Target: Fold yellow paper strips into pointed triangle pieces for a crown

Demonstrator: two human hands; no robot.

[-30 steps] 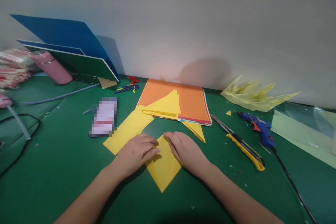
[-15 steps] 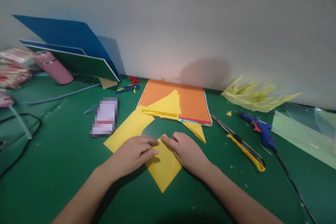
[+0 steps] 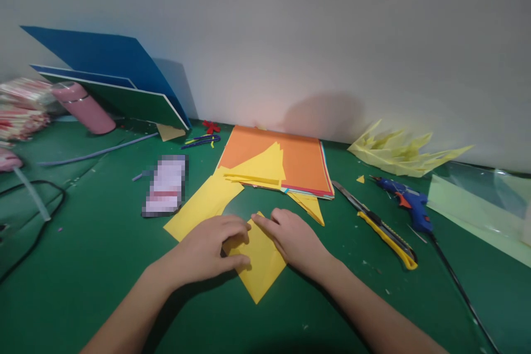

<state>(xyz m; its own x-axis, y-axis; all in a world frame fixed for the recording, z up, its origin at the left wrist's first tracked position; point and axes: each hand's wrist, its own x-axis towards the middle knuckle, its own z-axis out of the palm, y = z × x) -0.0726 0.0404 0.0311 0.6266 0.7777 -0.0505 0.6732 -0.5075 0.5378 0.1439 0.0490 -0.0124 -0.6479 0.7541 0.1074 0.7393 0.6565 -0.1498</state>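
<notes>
A diamond-shaped piece of yellow paper (image 3: 262, 257) lies on the green table with one corner toward me. My left hand (image 3: 213, 246) rests over its left side, thumb and fingers apart in a loose curve. On the upper right edge lies my right hand (image 3: 296, 240), its index finger stretched out to the top corner and pressing the paper flat; the other fingers are curled. Just beyond my left hand is a larger yellow sheet (image 3: 199, 207). Folded yellow paper triangles (image 3: 261, 168) lie on a stack of coloured paper with an orange sheet (image 3: 290, 149) on top.
At the right lie a yellow utility knife (image 3: 388, 238), a blue glue gun (image 3: 409, 202) with a cord, and a pale yellow folded-paper piece (image 3: 402, 152). On the left are a blurred-out phone (image 3: 166, 185), a pink bottle (image 3: 85, 108) and leaning boards (image 3: 112, 69).
My left thumb has moved down and away from the fingers, widening the gap between them. The right hand and the diamond-shaped paper have hardly moved.
</notes>
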